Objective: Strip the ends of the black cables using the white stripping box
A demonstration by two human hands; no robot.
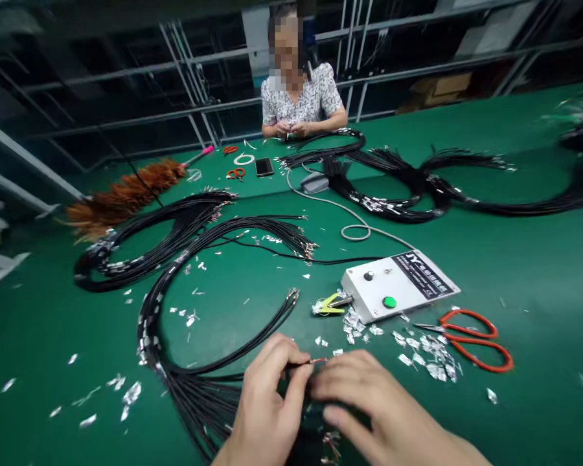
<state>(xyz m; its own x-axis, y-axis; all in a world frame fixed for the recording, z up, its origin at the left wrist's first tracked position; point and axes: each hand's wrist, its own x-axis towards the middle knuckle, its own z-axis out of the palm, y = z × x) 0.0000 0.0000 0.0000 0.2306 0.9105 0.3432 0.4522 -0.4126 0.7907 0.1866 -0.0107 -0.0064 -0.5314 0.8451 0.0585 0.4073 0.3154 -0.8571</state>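
Observation:
My left hand (274,391) is closed, thumb and forefinger pinching a black cable whose stripped end shows a thin reddish wire (319,360). Close beside that tip is my right hand (364,395), slightly blurred, its fingers curved and its thumb apart from them. Nothing is visible in its grasp. A bundle of black cables (199,395) runs under and to the left of my left hand. Several cable ends with coloured wires (331,446) show below, between my hands; the rest of them is hidden.
Ahead stands a white control box (383,278) with a green button and a yellow-green tool. Red-handled scissors (476,336) lie to the right among foil scraps (432,356). Cable coils (146,239), a brown duster (126,197) and a phone (264,167) lie farther off. A person (301,97) sits opposite.

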